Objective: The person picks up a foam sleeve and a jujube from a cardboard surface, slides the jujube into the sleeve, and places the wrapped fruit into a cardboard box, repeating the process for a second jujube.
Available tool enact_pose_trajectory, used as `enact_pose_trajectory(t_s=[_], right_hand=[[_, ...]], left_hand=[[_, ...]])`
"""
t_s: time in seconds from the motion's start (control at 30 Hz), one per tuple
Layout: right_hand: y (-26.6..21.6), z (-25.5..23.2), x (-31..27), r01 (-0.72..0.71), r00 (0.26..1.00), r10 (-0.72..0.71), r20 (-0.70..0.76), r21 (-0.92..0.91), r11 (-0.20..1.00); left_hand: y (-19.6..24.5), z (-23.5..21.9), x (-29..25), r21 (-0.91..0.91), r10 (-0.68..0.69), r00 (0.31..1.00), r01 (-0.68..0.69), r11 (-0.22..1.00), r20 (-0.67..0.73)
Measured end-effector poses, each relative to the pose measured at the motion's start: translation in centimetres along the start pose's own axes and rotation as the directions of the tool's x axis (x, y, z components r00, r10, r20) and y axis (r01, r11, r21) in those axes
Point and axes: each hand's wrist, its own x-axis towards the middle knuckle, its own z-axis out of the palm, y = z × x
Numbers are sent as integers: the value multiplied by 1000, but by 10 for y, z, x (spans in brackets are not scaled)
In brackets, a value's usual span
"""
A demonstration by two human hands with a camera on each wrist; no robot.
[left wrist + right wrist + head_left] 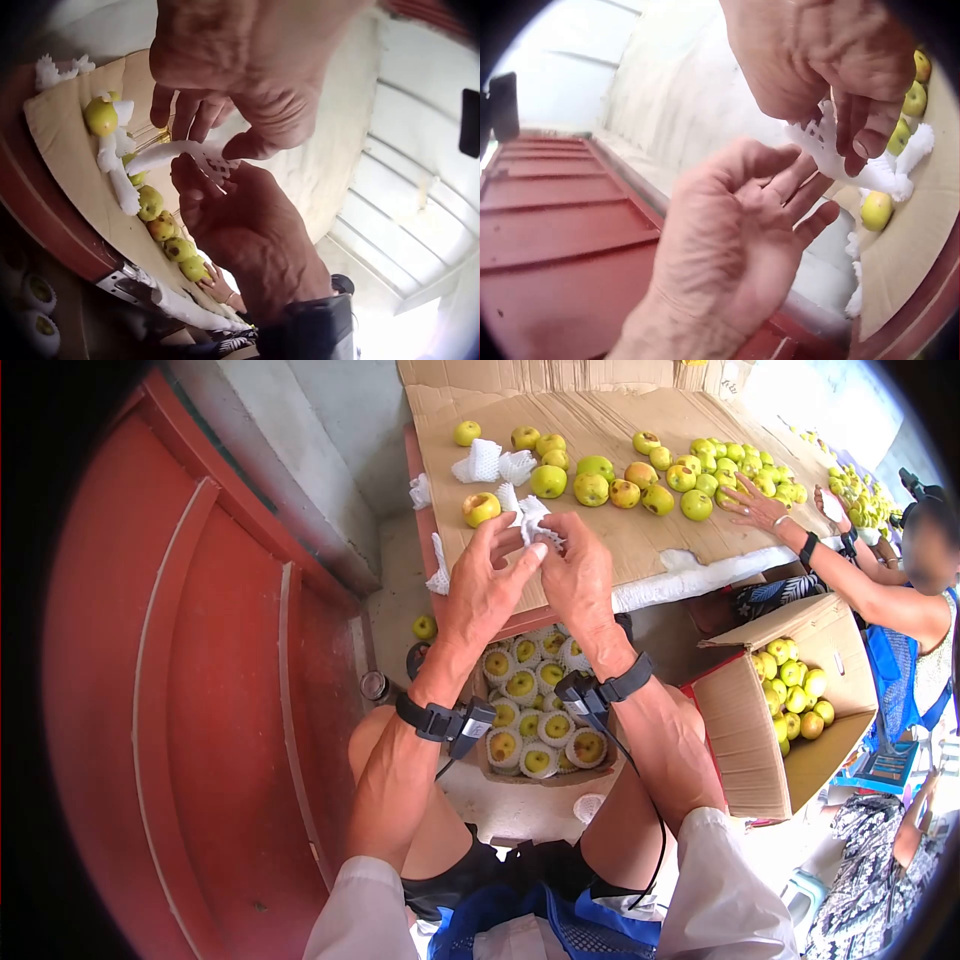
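Observation:
A white foam net sleeve hangs at the fingertips of both hands, just over the table's near edge. My right hand pinches it between thumb and fingers; in the right wrist view the sleeve spreads out below those fingers. My left hand is beside it, palm toward the sleeve, fingers loosely extended and thumb tip close to the net's edge, as the right wrist view shows. Just beyond the hands on the cardboard sits a yellow-green apple with a brownish top. More foam sleeves lie behind it.
Many apples spread across the cardboard-covered table. Below, between the knees, a box holds net-wrapped apples. An open carton of bare apples stands at right. Another person's hand reaches over the table. A red door stands left.

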Motion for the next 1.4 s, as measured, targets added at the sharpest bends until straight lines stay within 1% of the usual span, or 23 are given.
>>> enact_pose_trajectory(t_s=[0.07, 0.1, 0.17, 0.27, 0.4, 0.47, 0.53, 0.6, 0.63, 0.67, 0.7, 0.73, 0.8, 0.83, 0.9, 1.0, 1.03, 1.13, 1.2, 1.23, 1.3, 1.33, 1.4], right_hand=[[-5, 0, -2, 36, 999, -37, -11, -49, 998], [-6, 0, -2, 73, 997, -76, -21, -98, 993], [-7, 0, -3, 80, 996, -82, -24, -77, 994], [-9, 0, -3, 81, 997, -81, -20, -10, 997], [-6, 5, -5, 83, 997, -82, -8, 87, 993], [-9, 4, -8, 106, 994, -106, -5, 53, 993], [-13, 5, -9, 128, 992, -128, -2, 19, 992], [-12, 7, -10, 37, 999, -33, -43, 105, 994], [-10, 7, -9, 39, 999, -35, -42, 105, 994], [-7, 7, -7, -3, 999, 11, -53, 153, 988], [-4, 7, -6, -45, 996, 59, -63, 202, 978], [0, 11, -5, -44, 996, 58, -63, 203, 978], [6, 16, -5, -126, 992, 128, 20, 369, 921], [9, 17, -6, -125, 992, 127, 20, 369, 921], [5, 19, -7, -92, 996, 82, 46, 272, 958], [2, 16, -8, -109, 993, 92, 75, 257, 960], [2, 15, -7, -108, 993, 92, 76, 257, 960], [7, 14, -8, -124, 992, 108, 69, 314, 941], [6, 16, -8, -21, 1000, 21, 0, 188, 982], [6, 15, -8, -20, 1000, 21, 0, 188, 982], [-1, 11, -9, 57, 998, -56, -11, 63, 996], [1, 12, -9, 57, 998, -57, -9, 63, 996], [2, 14, -8, -105, 994, 94, 56, 238, 966]], left_hand=[[-3, -1, 3, -137, -41, 999, 40, 990, -2], [-6, -2, 3, -135, -41, 999, 40, 990, -5], [-9, -4, 4, -36, 0, 998, -2, 999, -58], [-8, -6, 5, -1, 55, 993, -56, 998, -105], [0, -5, 1, -21, 3, 993, -5, 1000, -120], [2, -4, -2, 93, 46, 991, -34, 995, -128], [-5, -8, 0, 141, 71, 985, -49, 989, -159], [-4, -9, 1, 190, 98, 977, -62, 980, -190], [-3, -10, 1, 171, 63, 975, -26, 985, -215], [0, -10, 0, 152, 27, 970, 10, 988, -240], [3, -10, -1, 153, 28, 970, 9, 988, -242], [7, -9, -2, 159, 34, 968, 6, 987, -250], [9, -8, -3, 166, 41, 965, 3, 986, -258], [8, -9, -3, 204, 41, 970, 9, 979, -239], [5, -10, -3, 241, 40, 975, 15, 970, -221], [4, -11, -4, 219, 50, 976, -3, 976, -211], [5, -11, -5, 225, 21, 981, 23, 974, -194], [6, -8, -6, 199, 0, 985, 34, 979, -171], [4, -9, -5, 167, 8, 986, 20, 986, -164], [2, -8, -4, 153, 19, 987, 6, 988, -160], [-4, -8, -2, 137, 30, 987, -8, 991, -158], [-9, -9, 0, 110, 23, 985, -5, 994, -171], [-15, -12, 3, 83, 18, 982, -3, 997, -186]])
